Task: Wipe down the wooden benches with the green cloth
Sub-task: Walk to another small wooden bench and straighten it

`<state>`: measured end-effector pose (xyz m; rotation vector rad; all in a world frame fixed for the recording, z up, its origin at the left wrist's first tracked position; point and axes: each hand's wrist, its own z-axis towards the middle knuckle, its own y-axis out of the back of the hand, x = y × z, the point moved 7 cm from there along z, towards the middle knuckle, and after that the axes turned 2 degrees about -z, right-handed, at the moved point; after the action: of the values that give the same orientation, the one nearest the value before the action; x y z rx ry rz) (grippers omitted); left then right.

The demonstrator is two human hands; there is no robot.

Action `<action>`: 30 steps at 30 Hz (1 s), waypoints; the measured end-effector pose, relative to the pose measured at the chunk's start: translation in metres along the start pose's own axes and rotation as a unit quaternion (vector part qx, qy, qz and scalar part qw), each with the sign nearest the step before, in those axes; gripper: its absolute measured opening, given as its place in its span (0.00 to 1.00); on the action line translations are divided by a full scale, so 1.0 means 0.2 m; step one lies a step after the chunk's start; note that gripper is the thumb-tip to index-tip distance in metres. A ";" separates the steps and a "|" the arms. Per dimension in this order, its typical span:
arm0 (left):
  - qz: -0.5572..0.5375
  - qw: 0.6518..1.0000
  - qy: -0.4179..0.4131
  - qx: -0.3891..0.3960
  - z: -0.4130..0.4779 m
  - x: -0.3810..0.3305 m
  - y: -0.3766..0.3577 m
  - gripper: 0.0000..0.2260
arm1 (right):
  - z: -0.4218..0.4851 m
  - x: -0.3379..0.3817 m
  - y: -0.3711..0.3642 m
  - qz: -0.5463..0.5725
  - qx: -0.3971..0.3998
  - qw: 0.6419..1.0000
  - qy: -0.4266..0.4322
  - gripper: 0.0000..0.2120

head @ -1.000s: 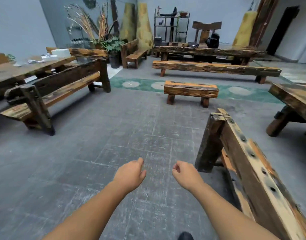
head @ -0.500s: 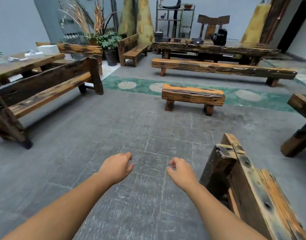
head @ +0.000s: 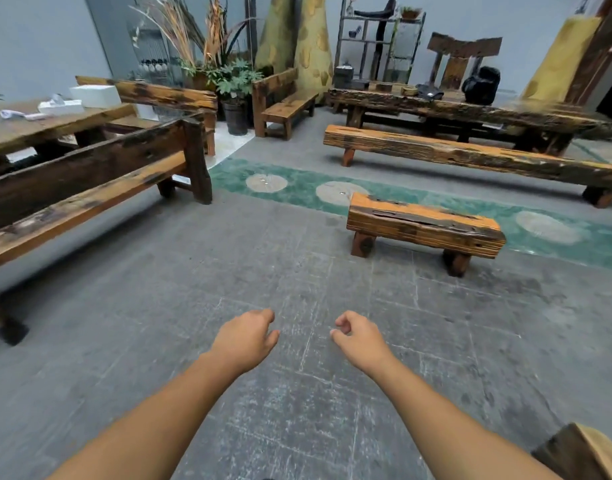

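Both hands hang over the grey floor (head: 159, 306), well apart from any furniture; the left hand (head: 243, 337) has its fingers loosely curled and holds nothing; the right hand (head: 361, 337) is likewise half-curled and empty. No green cloth shows anywhere in view; the short bench (head: 424, 225) stands ahead near the green floor strip (head: 297, 188), the long bench (head: 470, 155) beyond it. The likely risk is reaching a bench with nothing to wipe with, since the cloth must first be found.

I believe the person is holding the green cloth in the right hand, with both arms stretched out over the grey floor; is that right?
Not quite: the head view shows the right hand empty, like the left hand, and no green cloth is visible. Both arms do stretch out over the grey floor.
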<state>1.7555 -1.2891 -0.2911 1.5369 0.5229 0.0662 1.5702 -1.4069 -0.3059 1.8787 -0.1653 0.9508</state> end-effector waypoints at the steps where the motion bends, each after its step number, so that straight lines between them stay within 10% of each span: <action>1: -0.006 1.000 -0.002 0.001 0.14 0.03 0.04 0.15 | 0.13 0.03 0.01 0.006 -0.001 1.000 -0.006 0.08; 30: -0.025 0.995 -0.027 0.095 4.48 0.38 0.09 0.14 | 4.28 -0.14 0.66 -0.016 0.038 0.993 -0.111 0.17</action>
<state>2.1519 -2.0947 -0.3420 1.7053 0.5372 -0.0656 1.9485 -2.1800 -0.4083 2.0501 -0.2333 0.7349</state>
